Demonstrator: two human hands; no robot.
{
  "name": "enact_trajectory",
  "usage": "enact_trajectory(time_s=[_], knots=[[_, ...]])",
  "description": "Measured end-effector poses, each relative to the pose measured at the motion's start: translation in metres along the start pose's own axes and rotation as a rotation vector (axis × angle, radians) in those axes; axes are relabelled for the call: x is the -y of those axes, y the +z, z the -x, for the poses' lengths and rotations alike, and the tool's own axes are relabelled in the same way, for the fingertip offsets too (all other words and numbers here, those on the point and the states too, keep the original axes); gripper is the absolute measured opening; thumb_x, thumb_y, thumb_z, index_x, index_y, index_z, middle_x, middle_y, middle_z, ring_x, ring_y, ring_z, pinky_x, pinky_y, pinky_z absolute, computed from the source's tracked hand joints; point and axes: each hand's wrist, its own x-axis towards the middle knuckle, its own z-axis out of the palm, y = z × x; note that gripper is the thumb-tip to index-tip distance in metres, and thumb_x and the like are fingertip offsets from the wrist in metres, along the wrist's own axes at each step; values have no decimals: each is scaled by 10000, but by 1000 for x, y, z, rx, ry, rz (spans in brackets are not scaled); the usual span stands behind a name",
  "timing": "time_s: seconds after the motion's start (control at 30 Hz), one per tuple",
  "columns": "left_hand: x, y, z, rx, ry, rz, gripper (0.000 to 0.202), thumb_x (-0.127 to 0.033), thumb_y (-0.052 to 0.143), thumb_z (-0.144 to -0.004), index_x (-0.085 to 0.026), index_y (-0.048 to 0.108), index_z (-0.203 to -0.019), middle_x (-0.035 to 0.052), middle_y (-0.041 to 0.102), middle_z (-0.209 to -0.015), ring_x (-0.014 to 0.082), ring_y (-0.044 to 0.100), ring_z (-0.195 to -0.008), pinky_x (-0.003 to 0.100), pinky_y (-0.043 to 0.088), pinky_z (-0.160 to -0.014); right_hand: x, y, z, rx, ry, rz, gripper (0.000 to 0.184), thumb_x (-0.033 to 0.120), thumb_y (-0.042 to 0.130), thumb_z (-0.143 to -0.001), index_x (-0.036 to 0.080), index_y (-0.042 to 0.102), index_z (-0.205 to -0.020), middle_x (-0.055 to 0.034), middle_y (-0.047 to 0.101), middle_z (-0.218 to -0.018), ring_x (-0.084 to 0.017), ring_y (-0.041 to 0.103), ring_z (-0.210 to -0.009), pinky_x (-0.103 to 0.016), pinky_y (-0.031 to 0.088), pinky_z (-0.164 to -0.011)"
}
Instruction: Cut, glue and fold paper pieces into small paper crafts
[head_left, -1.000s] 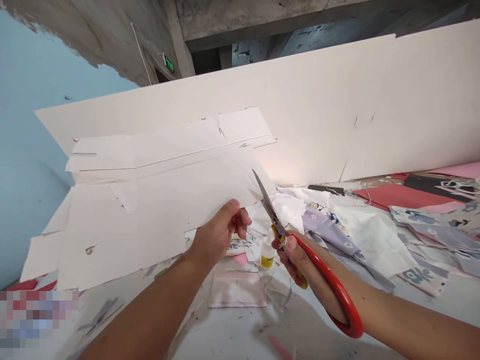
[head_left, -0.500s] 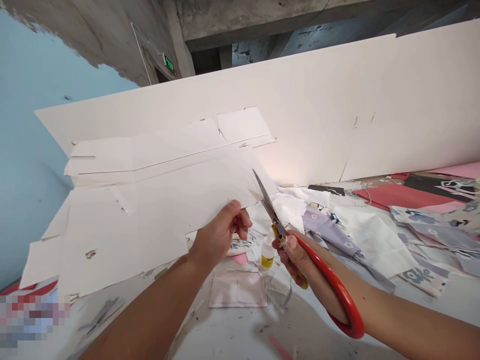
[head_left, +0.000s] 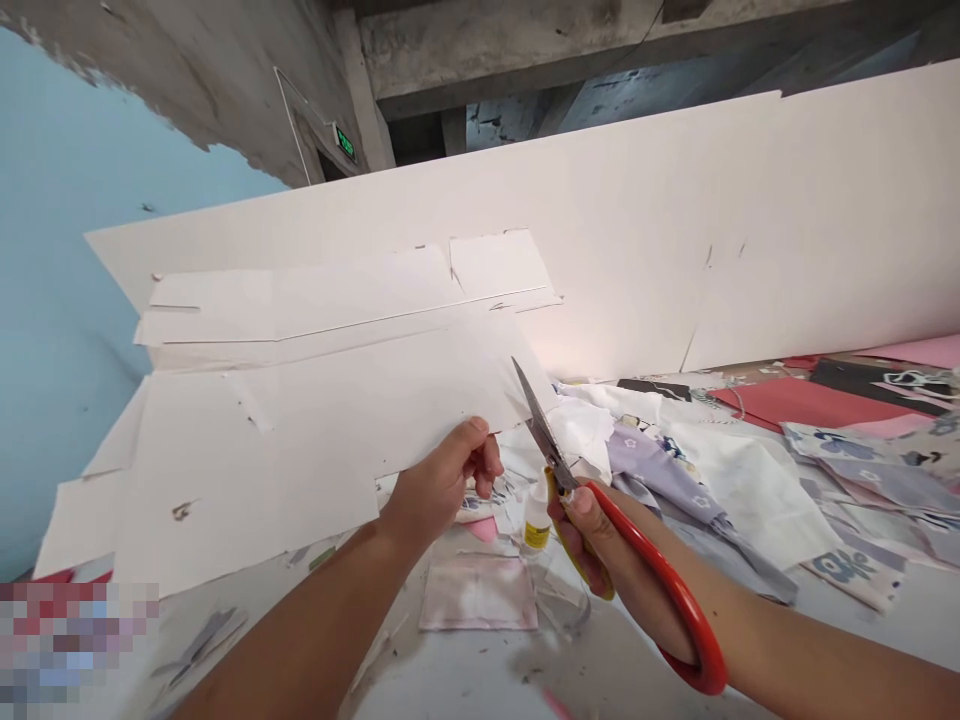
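My left hand [head_left: 442, 485] pinches the lower edge of a large white paper sheet [head_left: 300, 430] and holds it up off the table. My right hand [head_left: 600, 540] grips scissors [head_left: 559, 465] with red and yellow handles. Their blades point up and left, with the tips at the sheet's right edge. A small glue bottle [head_left: 537, 515] with a yellow label stands on the table between my hands.
A tall white board [head_left: 712, 220] stands along the back of the table. Fabric scraps, white and lilac with flower print [head_left: 675, 470], lie heaped to the right, with red and black pieces [head_left: 810, 395] behind. A pale pink cloth square [head_left: 480, 595] lies in front.
The view has shifted a little, so everything sits slightly lower and to the right. Hands, sheet and scissors keep the same pose relative to each other.
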Motion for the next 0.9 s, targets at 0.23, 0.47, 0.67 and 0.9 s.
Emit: enact_trajectory(time_s=[0.23,0.47,0.67,0.9], knots=[[8,5,0,-5,19,-23,411,-463,420,-795,-190,512,-502,-14,462,-420,98,433,-438,230,363,-470,-8,4,-3,38,21,-157,524,694,198,-816,216,338,-655,59,332,-557,-104,344,-478,-260,309,-480],[9,14,4,-80,52,-64,409,-461,426,-795,-191,508,-499,-12,461,-428,102,440,-446,227,381,-473,-13,2,-3,29,9,-161,520,701,212,-808,223,304,-626,72,332,-482,-91,315,-430,-241,294,-439],[10,20,5,-141,61,-94,418,-446,409,-802,-190,499,-485,-11,463,-435,95,438,-442,216,367,-451,-14,-5,-9,35,-4,-106,517,685,244,-816,226,298,-582,72,341,-412,-93,321,-392,-242,299,-427],[14,24,7,-210,31,-113,445,-440,400,-824,-184,489,-471,-20,439,-413,83,408,-427,206,367,-472,-18,-9,-11,44,-21,-112,519,664,263,-828,224,310,-556,74,349,-386,-86,298,-372,-240,277,-412]])
